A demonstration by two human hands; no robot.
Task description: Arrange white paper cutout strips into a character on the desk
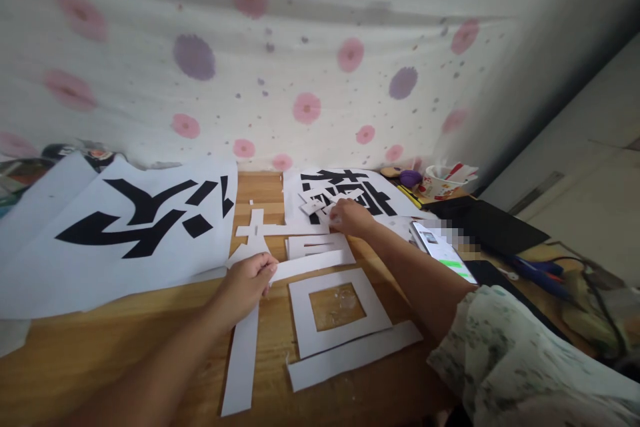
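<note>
My left hand (251, 278) is closed, its thumb and fingers pinching the left end of a white paper strip (315, 264). Under and beyond that hand lie white cut-out pieces arranged as part of a large character, with a long upright strip (241, 363) below it. A square white frame (300, 320) lies to the right, with a flat strip (355, 355) along its lower edge. My right hand (351, 217) reaches farther back, fingers closed at a pile of small white pieces (314, 205) on a printed sheet (397, 200); what they grip is hidden.
A large sheet with a black printed character (45, 267) covers the left side of the wooden table (150, 347). At the right are a lit phone (443, 252), a paper cup (440, 183) with items in it, a black flat panel (493, 223) and blue-handled scissors (543, 273). A flowered curtain (270, 73) hangs behind.
</note>
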